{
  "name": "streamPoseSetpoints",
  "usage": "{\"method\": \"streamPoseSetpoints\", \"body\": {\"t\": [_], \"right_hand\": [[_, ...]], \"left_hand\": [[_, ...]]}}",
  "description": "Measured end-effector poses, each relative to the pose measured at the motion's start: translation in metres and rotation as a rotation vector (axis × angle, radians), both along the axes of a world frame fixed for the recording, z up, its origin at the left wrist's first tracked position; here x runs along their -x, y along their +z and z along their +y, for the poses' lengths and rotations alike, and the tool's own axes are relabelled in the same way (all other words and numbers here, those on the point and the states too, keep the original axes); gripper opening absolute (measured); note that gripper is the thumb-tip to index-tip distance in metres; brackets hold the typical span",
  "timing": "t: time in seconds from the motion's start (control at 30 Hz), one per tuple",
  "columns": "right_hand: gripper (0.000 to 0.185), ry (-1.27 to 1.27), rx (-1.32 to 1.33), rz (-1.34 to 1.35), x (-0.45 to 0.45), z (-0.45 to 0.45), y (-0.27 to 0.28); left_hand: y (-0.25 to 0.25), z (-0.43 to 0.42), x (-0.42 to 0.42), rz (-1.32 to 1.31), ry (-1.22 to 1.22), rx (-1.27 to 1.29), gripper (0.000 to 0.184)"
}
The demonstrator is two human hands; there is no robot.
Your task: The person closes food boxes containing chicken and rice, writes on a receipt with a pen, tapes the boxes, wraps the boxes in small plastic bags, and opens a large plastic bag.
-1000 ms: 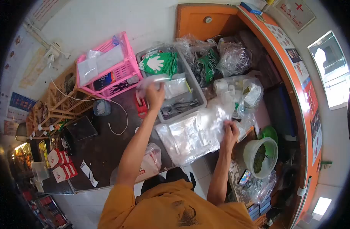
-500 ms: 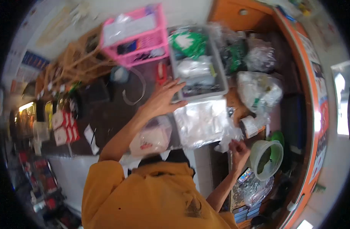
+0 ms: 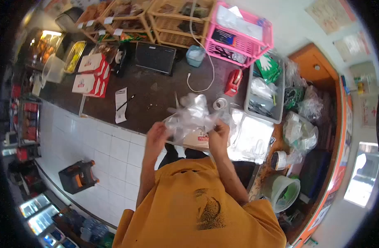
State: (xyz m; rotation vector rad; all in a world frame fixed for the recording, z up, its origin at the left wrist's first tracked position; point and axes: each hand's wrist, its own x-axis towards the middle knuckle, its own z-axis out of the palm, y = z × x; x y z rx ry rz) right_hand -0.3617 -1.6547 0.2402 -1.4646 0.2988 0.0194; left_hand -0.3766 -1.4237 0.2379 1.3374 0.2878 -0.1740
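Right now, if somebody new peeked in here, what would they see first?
Probably the bright pink rack at the back of the dark counter, with the red tape dispenser just in front. Next might be the shiny see-through plastic held between the left hand and right hand, above the counter's front edge.

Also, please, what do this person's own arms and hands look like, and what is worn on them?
Both the left hand and right hand are ungloved; forearms are uncovered. The mustard-yellow shirt has short, loose sleeves. I see no watch.
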Motion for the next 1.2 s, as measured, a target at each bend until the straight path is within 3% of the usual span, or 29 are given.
{"method": "streamPoseSetpoints", "body": {"t": [0.03,0.07,0.17,0.2,0.3,0.33,0.37,0.43,0.5,0.53,0.57,0.63,0.73,0.83,0.93,1.03,1.2], "right_hand": [[0.024,-0.059,-0.122,0.026,0.000,0.007,-0.009],[0.026,-0.117,-0.245,0.056,0.001,0.014,-0.016],[0.024,-0.187,-0.543,0.083,-0.002,0.014,-0.011],[0.023,-0.176,-0.613,0.072,-0.005,0.005,-0.007],[0.023,-0.326,-0.777,0.061,-0.011,-0.012,0.009],[0.025,-0.329,-0.697,-0.042,-0.006,-0.012,0.016],[0.028,-0.328,-0.619,-0.141,-0.002,-0.007,0.023],[0.034,-0.365,0.218,-0.135,0.025,0.008,-0.006],[0.029,0.099,0.547,-0.297,0.047,0.025,-0.024],[0.028,0.426,0.741,-0.225,0.048,0.020,-0.028],[0.030,0.538,0.742,-0.139,0.037,0.032,-0.016],[0.022,0.702,0.719,-0.409,0.001,0.037,-0.025],[0.023,1.054,0.718,-0.425,-0.039,0.053,-0.027],[0.024,1.383,0.828,-0.286,-0.056,0.082,-0.044],[0.025,1.547,0.923,-0.215,-0.059,0.104,-0.057],[0.027,1.621,0.964,-0.209,-0.065,0.105,-0.055],[0.030,1.605,1.049,-0.140,-0.071,0.029,-0.011]], "left_hand": [[0.011,-0.010,-0.010,-0.037,-0.117,-0.280,0.039],[-0.004,-0.012,-0.011,-0.180,-0.198,-0.347,0.041],[-0.020,-0.030,-0.017,-0.194,-0.124,-0.648,0.055],[-0.038,-0.029,-0.017,-0.300,-0.113,-0.695,0.045],[-0.049,-0.021,-0.019,-0.055,-0.292,-0.181,0.025],[-0.044,-0.026,-0.015,0.047,-0.195,0.144,0.012],[-0.038,-0.026,-0.016,0.097,-0.135,0.238,0.013],[-0.029,-0.023,-0.027,0.193,-0.007,0.414,0.014],[-0.004,-0.020,-0.034,0.189,-0.062,0.390,0.015],[0.003,-0.022,-0.035,0.187,-0.086,0.379,0.016],[0.003,-0.028,-0.031,0.124,-0.114,0.341,0.015],[-0.008,-0.043,-0.012,0.034,-0.151,0.281,0.018],[0.015,-0.050,0.006,-0.338,-0.041,-0.217,0.018],[0.007,-0.054,0.015,-0.218,0.041,-0.101,0.016],[-0.007,-0.055,0.019,-0.232,0.129,-0.060,0.014],[-0.011,-0.040,0.019,-0.078,0.205,0.218,0.014],[-0.001,-0.026,0.012,-0.025,0.160,0.311,0.016]]}}
